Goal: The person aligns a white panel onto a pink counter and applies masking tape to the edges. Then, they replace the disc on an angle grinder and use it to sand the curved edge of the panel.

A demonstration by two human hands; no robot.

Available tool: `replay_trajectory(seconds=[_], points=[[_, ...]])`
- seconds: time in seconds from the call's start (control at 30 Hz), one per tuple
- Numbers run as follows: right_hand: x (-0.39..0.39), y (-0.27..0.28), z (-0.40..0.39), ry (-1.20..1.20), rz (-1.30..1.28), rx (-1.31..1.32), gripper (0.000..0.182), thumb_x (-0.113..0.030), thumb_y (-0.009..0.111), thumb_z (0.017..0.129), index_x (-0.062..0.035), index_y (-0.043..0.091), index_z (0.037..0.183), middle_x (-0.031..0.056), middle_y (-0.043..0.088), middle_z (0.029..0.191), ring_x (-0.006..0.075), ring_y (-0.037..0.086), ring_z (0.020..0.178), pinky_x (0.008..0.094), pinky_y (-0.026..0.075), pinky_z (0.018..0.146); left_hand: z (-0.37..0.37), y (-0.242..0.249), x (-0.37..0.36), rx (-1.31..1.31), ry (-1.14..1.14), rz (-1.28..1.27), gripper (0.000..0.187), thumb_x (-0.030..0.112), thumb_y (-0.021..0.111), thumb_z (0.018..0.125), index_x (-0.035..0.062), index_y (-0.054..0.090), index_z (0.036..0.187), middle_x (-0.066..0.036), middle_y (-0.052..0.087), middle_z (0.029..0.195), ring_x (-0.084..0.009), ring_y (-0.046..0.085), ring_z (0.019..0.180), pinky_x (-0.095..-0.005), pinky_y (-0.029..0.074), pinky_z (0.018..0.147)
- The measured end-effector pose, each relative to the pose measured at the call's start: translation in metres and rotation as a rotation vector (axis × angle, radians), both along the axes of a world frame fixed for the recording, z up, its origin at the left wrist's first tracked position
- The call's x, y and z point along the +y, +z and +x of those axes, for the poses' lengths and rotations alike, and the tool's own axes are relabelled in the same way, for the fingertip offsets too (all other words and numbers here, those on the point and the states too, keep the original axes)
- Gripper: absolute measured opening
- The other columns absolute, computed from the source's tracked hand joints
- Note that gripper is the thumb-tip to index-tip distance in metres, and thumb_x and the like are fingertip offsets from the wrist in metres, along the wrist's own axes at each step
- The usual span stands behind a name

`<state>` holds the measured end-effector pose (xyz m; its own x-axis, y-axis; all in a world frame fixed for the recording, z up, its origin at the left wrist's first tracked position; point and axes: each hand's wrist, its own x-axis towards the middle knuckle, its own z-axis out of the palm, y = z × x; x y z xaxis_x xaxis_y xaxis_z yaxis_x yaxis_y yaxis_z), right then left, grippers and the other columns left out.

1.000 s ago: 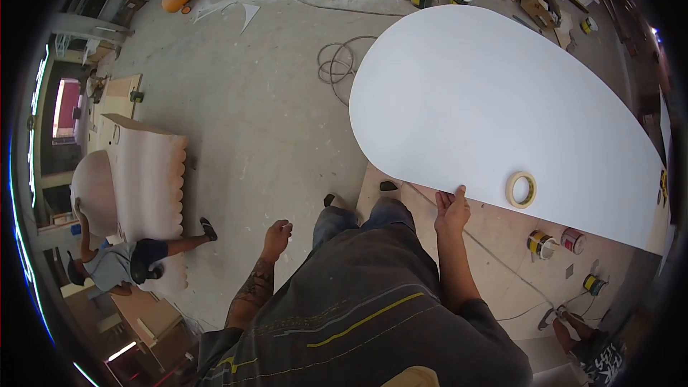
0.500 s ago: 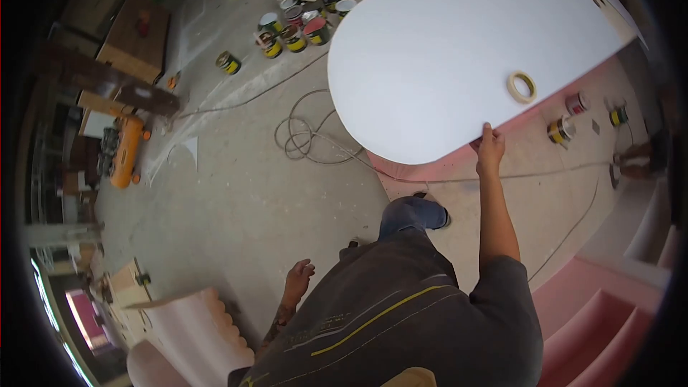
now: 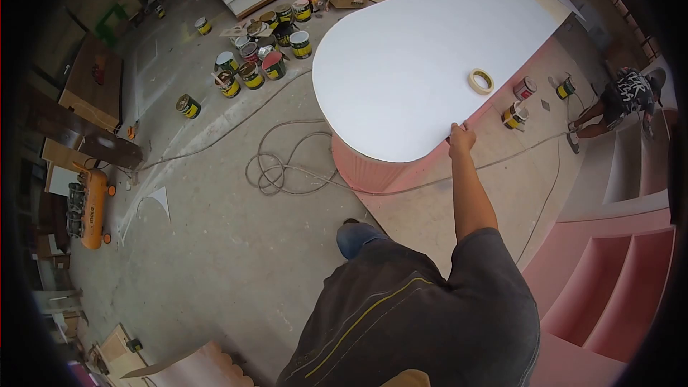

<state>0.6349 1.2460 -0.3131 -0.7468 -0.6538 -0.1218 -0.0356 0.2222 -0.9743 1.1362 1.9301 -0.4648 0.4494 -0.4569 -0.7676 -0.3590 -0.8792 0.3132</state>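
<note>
A large white tabletop (image 3: pixel 401 64) with a rounded end lies on a pink ribbed base (image 3: pixel 373 168). My right hand (image 3: pixel 462 140) is closed at its near edge, thumb on the upper side and the other fingers partly hidden. A small dark patch shows beside those fingers, too small to make out. On the white surface, just beyond the hand, rests a roll of masking tape (image 3: pixel 481 82). My left hand is out of sight.
Several paint cans (image 3: pixel 251 75) crowd the floor at the left, with a hose (image 3: pixel 276 165) looped nearby. An orange air compressor (image 3: pixel 93 208) stands far left. Pink shelving (image 3: pixel 609 279) is at the right, where another person (image 3: pixel 631 100) bends down. More cans (image 3: pixel 514 116) stand beside the base.
My view has shifted, bringing more of the pink base and the other person into sight. My left hand has left the view. My right hand stays at the tabletop's edge.
</note>
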Motion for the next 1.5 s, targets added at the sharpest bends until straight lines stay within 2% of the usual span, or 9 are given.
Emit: replay_trajectory(seconds=[0.27, 0.53, 0.77, 1.03, 1.1, 1.17, 1.3, 1.37, 1.5], points=[[0.017, -0.012, -0.01, 0.032, -0.058, -0.068, 0.056, -0.011, 0.072, 0.101, -0.0016, 0.054, 0.153, 0.0103, 0.073, 0.112, 0.0172, 0.067, 0.09, 0.0357, 0.059, 0.072, 0.095, 0.008, -0.214, 0.237, 0.291, -0.333, 0.04, 0.029, 0.072, 0.098, -0.0023, 0.071, 0.123, -0.013, 0.078, 0.1, -0.026, 0.076, 0.089, -0.0389, 0.061, 0.08], [0.031, -0.01, 0.024, -0.118, -0.131, 0.056, 0.049, -0.01, 0.06, 0.106, 0.0031, 0.056, 0.154, 0.0096, 0.073, 0.106, 0.0137, 0.064, 0.086, 0.0321, 0.054, 0.076, 0.205, 0.081, -0.54, 0.114, -0.177, -0.391, 0.044, 0.031, 0.065, 0.104, -0.0004, 0.068, 0.135, -0.008, 0.076, 0.11, -0.0176, 0.073, 0.097, -0.0314, 0.056, 0.079], [0.03, 0.011, 0.043, -0.174, 0.007, 0.252, 0.051, -0.013, 0.051, 0.108, 0.0101, 0.051, 0.154, 0.0274, 0.069, 0.136, 0.0323, 0.069, 0.119, 0.0399, 0.053, 0.103, 0.123, 0.17, -0.812, 0.326, -0.414, -0.705, 0.05, 0.033, 0.069, 0.104, -0.0052, 0.066, 0.137, -0.016, 0.077, 0.111, -0.0218, 0.074, 0.099, -0.0337, 0.057, 0.089], [0.038, 0.001, 0.026, -0.224, -0.152, 0.103, 0.054, -0.012, 0.06, 0.108, 0.0053, 0.049, 0.158, 0.023, 0.068, 0.141, 0.0265, 0.068, 0.122, 0.0378, 0.053, 0.104, -0.01, 0.224, -1.018, 0.356, -0.708, -0.856, 0.074, 0.038, 0.077, 0.099, -0.0028, 0.051, 0.154, -0.028, 0.066, 0.14, -0.0342, 0.071, 0.121, -0.0413, 0.056, 0.103], [0.039, 0.029, 0.039, -0.322, 0.351, 0.341, 0.058, -0.013, 0.065, 0.104, 0.0076, 0.05, 0.156, 0.0302, 0.062, 0.147, 0.0399, 0.062, 0.134, 0.0432, 0.049, 0.113, -0.034, 0.214, -1.062, 0.372, -0.768, -0.861, 0.077, 0.04, 0.077, 0.098, -0.0023, 0.049, 0.156, -0.027, 0.065, 0.142, -0.0341, 0.07, 0.122, -0.0418, 0.056, 0.103], [0.026, 0.065, 0.081, -0.417, 0.439, 0.546, 0.06, -0.015, 0.069, 0.102, 0.0075, 0.051, 0.154, 0.0317, 0.062, 0.145, 0.0434, 0.062, 0.133, 0.0463, 0.048, 0.114, -0.057, 0.185, -1.111, 0.212, -0.88, -1.001, 0.081, 0.038, 0.079, 0.096, -0.003, 0.046, 0.157, -0.029, 0.064, 0.143, -0.0355, 0.071, 0.119, -0.0421, 0.057, 0.101], [-0.024, 0.075, 0.186, -0.438, 0.461, 0.832, 0.064, -0.02, 0.077, 0.098, 0.0064, 0.055, 0.151, 0.0346, 0.062, 0.139, 0.0494, 0.06, 0.131, 0.0532, 0.046, 0.116, -0.083, 0.186, -1.167, 0.4, -0.984, -1.065, 0.074, 0.033, 0.079, 0.096, -0.005, 0.051, 0.153, -0.028, 0.063, 0.143, -0.0357, 0.072, 0.116, -0.0425, 0.058, 0.098], [-0.063, 0.065, 0.231, -0.382, 0.539, 0.708, 0.067, -0.025, 0.079, 0.097, 0.0048, 0.056, 0.151, 0.0349, 0.057, 0.146, 0.0484, 0.057, 0.136, 0.0525, 0.045, 0.117, -0.077, 0.2, -1.171, 0.813, -1.132, -0.695, 0.073, 0.032, 0.077, 0.096, -0.0038, 0.052, 0.155, -0.029, 0.061, 0.142, -0.0423, 0.059, 0.136, -0.0472, 0.048, 0.115], [-0.15, 0.046, 0.29, -0.347, 0.829, 0.597, 0.08, -0.052, 0.073, 0.098, -0.0054, 0.052, 0.159, 0.0348, 0.038, 0.165, 0.0543, 0.039, 0.15, 0.0602, 0.033, 0.125, -0.092, 0.155, -1.161, 0.871, -1.035, -0.79, 0.065, 0.031, 0.076, 0.098, -0.0015, 0.057, 0.152, -0.025, 0.061, 0.143, -0.0412, 0.061, 0.133, -0.0474, 0.05, 0.114]])
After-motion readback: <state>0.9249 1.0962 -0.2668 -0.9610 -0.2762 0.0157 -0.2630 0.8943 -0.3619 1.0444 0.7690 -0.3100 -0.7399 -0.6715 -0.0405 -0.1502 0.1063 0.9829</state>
